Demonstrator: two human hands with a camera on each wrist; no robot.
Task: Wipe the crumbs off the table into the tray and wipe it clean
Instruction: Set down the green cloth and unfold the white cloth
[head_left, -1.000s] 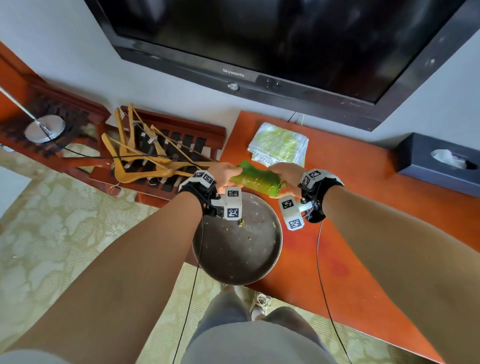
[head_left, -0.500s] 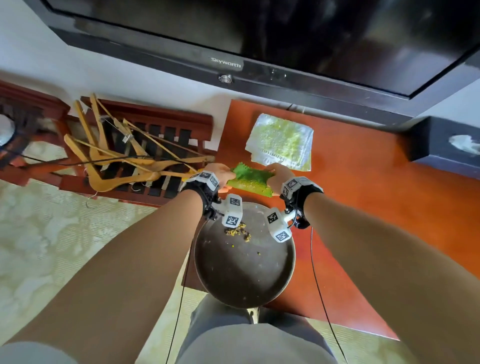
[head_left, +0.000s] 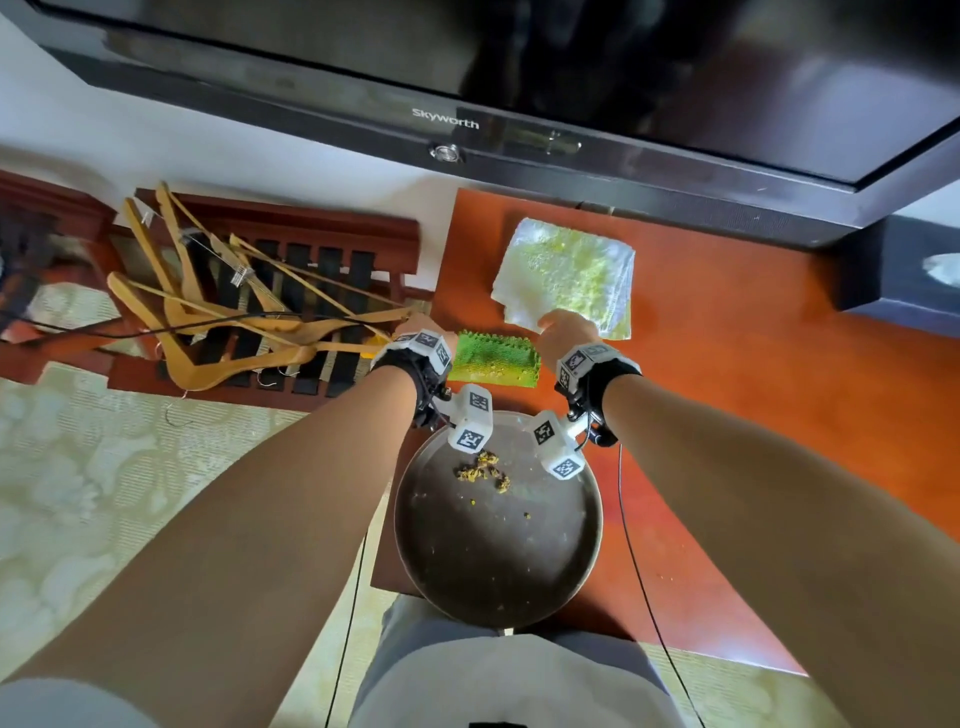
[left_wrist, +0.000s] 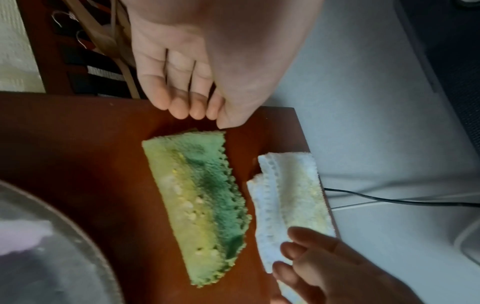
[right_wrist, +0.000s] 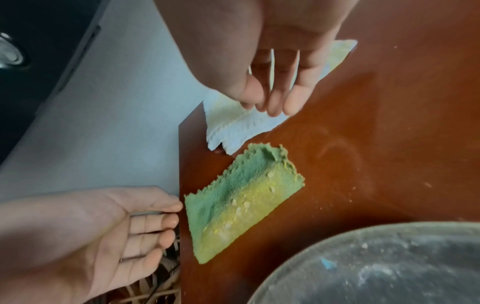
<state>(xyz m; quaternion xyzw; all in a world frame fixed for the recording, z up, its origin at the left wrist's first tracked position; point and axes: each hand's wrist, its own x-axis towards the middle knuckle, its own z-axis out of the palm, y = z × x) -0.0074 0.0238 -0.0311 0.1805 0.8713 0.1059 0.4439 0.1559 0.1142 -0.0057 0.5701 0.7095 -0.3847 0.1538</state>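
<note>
Head view: left hand (head_left: 415, 332) sits at the table's left edge, fingers straight and relaxed, holding nothing; in the left wrist view its fingertips (left_wrist: 179, 107) hover just off the near end of the green cloth. Right hand (head_left: 566, 330) reaches over the white cloth (head_left: 569, 278); right wrist view shows its fingertips (right_wrist: 275, 102) at the cloth's near corner, fingers loosely extended, not clearly closed on it. Contact uncertain.

Green cloth (head_left: 493, 358) lies folded flat on the table (head_left: 753, 395), between the two hands, free of both. Yellow staining and pale bits along its fold. White cloth just beyond it, near the wall, yellow-stained too.

Round metal tray (head_left: 498, 545) near the front-left corner of the table, just below the green cloth. Crumbs (head_left: 483, 470) clustered in its far part, a few specks scattered further in.

Wooden hangers (head_left: 208, 322) piled on a slatted rack left of the table. TV (head_left: 519, 62) on the wall above.
</note>
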